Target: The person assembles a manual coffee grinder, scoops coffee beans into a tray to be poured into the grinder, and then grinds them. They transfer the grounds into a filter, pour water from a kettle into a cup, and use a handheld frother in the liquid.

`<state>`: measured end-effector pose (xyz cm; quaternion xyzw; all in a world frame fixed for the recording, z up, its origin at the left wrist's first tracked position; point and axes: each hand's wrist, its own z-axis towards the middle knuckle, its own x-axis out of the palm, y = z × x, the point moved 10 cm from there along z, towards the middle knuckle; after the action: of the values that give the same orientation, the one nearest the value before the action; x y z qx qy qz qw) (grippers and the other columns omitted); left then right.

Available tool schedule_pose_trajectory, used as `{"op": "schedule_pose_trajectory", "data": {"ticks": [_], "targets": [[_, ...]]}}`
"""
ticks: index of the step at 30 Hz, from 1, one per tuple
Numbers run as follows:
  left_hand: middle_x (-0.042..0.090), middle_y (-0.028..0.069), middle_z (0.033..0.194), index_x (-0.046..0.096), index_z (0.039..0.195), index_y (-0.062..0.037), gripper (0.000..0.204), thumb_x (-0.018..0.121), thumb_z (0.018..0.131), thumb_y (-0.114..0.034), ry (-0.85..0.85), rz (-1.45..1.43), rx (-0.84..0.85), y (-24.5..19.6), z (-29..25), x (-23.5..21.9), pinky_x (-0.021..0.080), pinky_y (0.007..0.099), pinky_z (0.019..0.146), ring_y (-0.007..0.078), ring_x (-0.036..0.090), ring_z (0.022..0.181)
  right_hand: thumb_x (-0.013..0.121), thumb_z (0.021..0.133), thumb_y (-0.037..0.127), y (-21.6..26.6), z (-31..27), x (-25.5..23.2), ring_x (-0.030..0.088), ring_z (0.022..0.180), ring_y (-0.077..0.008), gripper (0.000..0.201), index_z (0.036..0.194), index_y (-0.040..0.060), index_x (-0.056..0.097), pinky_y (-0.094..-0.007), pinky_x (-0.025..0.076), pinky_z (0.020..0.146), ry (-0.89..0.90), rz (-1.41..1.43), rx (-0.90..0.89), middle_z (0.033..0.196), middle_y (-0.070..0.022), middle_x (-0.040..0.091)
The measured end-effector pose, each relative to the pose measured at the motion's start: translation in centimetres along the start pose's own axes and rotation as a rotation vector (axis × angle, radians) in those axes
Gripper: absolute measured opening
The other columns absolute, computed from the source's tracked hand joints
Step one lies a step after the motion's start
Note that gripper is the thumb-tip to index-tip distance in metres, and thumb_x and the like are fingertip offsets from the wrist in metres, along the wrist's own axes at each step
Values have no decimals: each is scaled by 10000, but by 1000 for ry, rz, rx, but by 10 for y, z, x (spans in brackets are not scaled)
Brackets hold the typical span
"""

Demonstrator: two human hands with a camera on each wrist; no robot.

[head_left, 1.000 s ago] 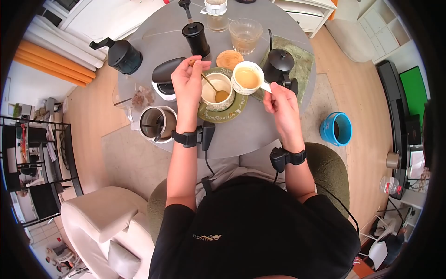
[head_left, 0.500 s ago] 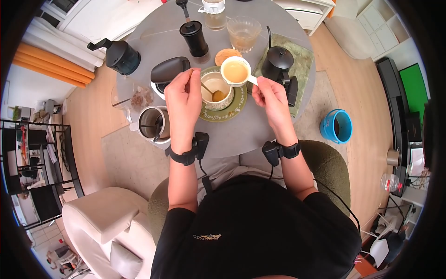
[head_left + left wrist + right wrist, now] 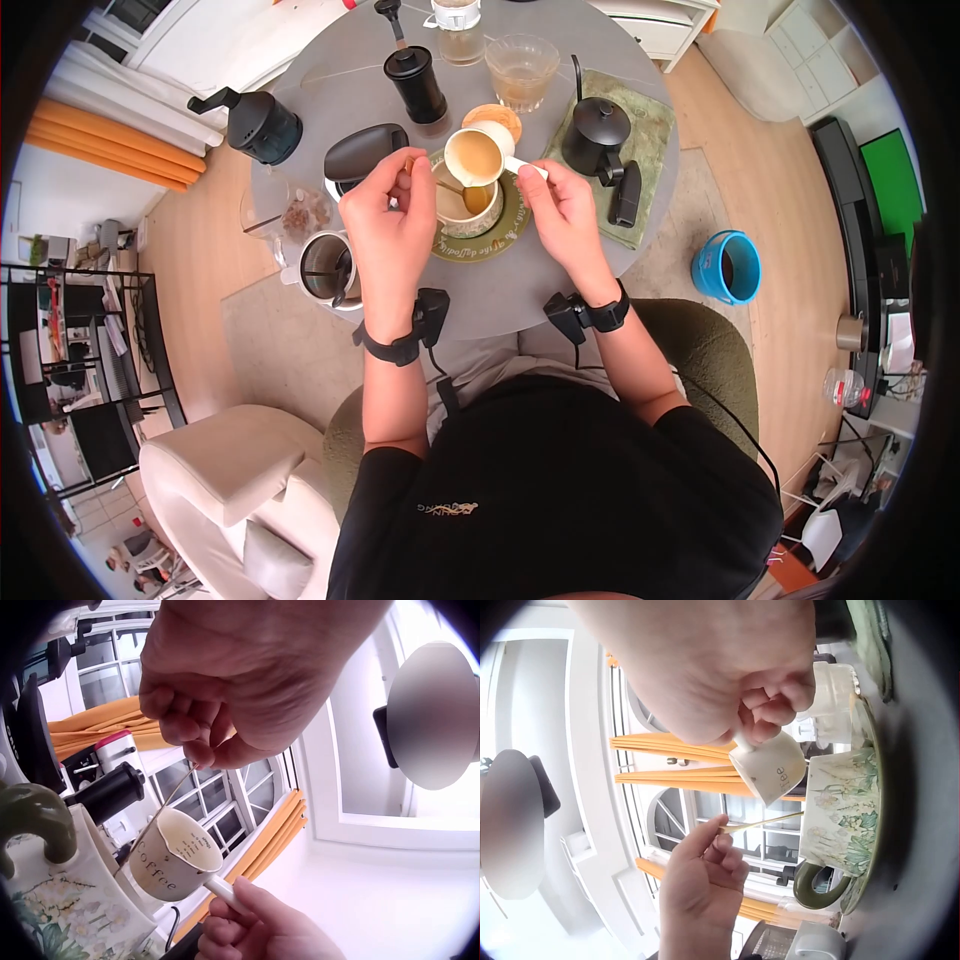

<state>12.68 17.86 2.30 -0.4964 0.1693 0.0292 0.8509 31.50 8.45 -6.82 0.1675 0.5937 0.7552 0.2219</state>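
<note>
My left hand [image 3: 388, 225] pinches the end of a thin gold-coloured spoon [image 3: 172, 793], whose bowl is over the mouth of a floral teacup [image 3: 840, 814]. This teacup has a green handle and stands on a green saucer [image 3: 480, 250] with white lettering. By its white handle, my right hand [image 3: 567, 215] grips a small spouted cup [image 3: 474, 157] marked "coffee". Tan liquid fills part of that cup. It tilts toward the left hand above the teacup, its rim close to the spoon.
Behind the teacup lies a round wooden coaster [image 3: 505, 118]. A black gooseneck kettle [image 3: 598, 130] stands on a green mat at right. A black hand grinder [image 3: 413, 85], a ribbed glass bowl [image 3: 522, 72] and a white mug [image 3: 327, 270] stand around. A blue bucket [image 3: 725, 268] is on the floor.
The right hand has brought the small cup leftward over the teacup and tilted it further. My left hand has shifted slightly left and toward me, still holding the spoon.
</note>
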Motion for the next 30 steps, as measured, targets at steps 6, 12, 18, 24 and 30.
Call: {"op": "schedule_pose_trajectory", "data": {"ticks": [6, 12, 18, 24, 30], "targets": [[572, 10, 636, 716, 973, 64, 108, 691, 918, -26, -7, -36, 4, -1, 3, 0, 405, 225, 548, 43, 478, 585, 644, 1027, 181, 9, -2, 4, 431, 594, -24, 216, 974, -25, 682, -239, 346, 514, -50, -64, -96, 657, 36, 538], [603, 31, 640, 710, 974, 69, 113, 690, 918, -27, 7, -47, 3, -1, 3, 4, 420, 231, 563, 51, 497, 583, 675, 999, 161, 20, -3, 8, 479, 576, -74, 192, 986, -31, 683, -264, 389, 520, -45, -145, -180, 673, -34, 587], [622, -48, 724, 727, 1008, 42, 120, 687, 947, -53, 49, -2, -8, 4, 1, 7, 394, 194, 581, 8, 506, 648, 697, 974, 144, 26, -7, 9, 525, 581, -127, 173, 1000, -27, 683, -288, 427, 539, -53, -192, -246, 732, -90, 634], [624, -45, 726, 726, 1004, 42, 117, 685, 949, -53, 50, 6, 17, 2, 1, 8, 397, 201, 581, 14, 509, 649, 697, 974, 136, 29, -9, 10, 532, 597, -139, 174, 1009, -32, 674, -290, 435, 548, -51, -190, -276, 766, -96, 640], [632, -37, 730, 729, 1010, 41, 120, 689, 948, -53, 38, 11, 48, -3, 1, 6, 408, 206, 583, 17, 513, 651, 697, 975, 130, 29, -9, 10, 524, 604, -131, 174, 1017, -36, 666, -284, 432, 550, -56, -180, -292, 778, -94, 640]]}}
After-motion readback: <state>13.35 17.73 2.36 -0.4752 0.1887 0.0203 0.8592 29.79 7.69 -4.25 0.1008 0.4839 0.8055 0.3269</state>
